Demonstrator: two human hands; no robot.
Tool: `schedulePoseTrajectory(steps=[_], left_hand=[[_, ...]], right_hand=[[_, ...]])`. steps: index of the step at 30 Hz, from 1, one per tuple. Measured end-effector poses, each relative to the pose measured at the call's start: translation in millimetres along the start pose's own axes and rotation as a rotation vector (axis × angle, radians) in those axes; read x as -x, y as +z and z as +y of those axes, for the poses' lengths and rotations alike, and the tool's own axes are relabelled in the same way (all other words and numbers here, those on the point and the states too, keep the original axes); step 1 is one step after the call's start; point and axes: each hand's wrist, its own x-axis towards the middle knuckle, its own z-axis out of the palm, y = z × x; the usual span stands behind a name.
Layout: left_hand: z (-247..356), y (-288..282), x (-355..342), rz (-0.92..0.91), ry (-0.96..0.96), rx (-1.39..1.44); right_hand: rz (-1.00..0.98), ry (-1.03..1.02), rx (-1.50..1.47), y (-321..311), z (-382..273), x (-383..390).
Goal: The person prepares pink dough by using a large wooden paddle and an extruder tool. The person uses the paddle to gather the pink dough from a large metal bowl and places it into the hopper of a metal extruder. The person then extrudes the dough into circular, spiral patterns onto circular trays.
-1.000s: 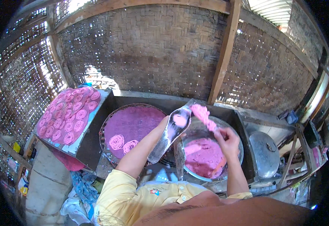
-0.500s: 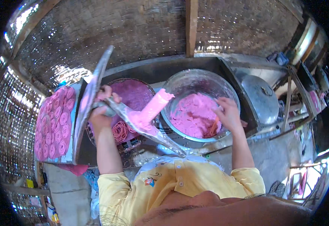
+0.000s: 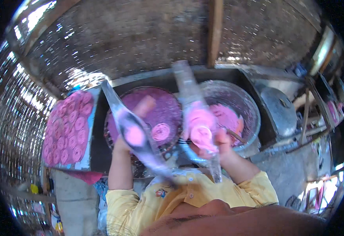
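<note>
My left hand point(image 3: 121, 144), partly hidden and blurred, is closed around one long-handled half of a hand press point(image 3: 134, 128). Its twin, the half filled with pink dough point(image 3: 200, 131), tilts over the basin's left side, and my right hand point(image 3: 222, 146) grips it from the right and below. The two halves are apart. Beneath the left one lies a round tray point(image 3: 119, 108) with a purple-pink surface, bearing a coil of pink dough strands point(image 3: 161, 131). A metal basin point(image 3: 247, 96) holds more pink dough point(image 3: 225, 116) and a brown-handled tool point(image 3: 235, 135).
At the left, a flat board point(image 3: 93, 114) carries several pink dough coils in rows. A round grey metal lid point(image 3: 278, 112) lies right of the basin. A dark raised rim point(image 3: 140, 78) runs behind the tray and basin, with a woven wall point(image 3: 148, 35) beyond.
My right hand has left the dough in the basin and taken the dough-filled press half. The left hand, which held both halves, now has only the other one. The view has shifted slightly.
</note>
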Motion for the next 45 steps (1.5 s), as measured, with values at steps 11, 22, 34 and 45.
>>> schedulePoseTrajectory(steps=[11, 22, 34, 45], left_hand=[[-42, -29, 12, -0.123, 0.08, -0.305], [-48, -26, -4, -0.13, 0.198, -0.519], [-77, -23, -23, -0.158, 0.211, -0.485], [-82, -67, -83, -0.651, 0.161, 0.581]], right_hand=[[0.244, -0.525, 1.034, 22, 5, -51], [-0.207, -0.663, 2.017, 47, -27, -70], [-0.048, -0.533, 1.992, 14, -4, -89], [-0.043, 0.545, 0.435, -27, -41, -103]])
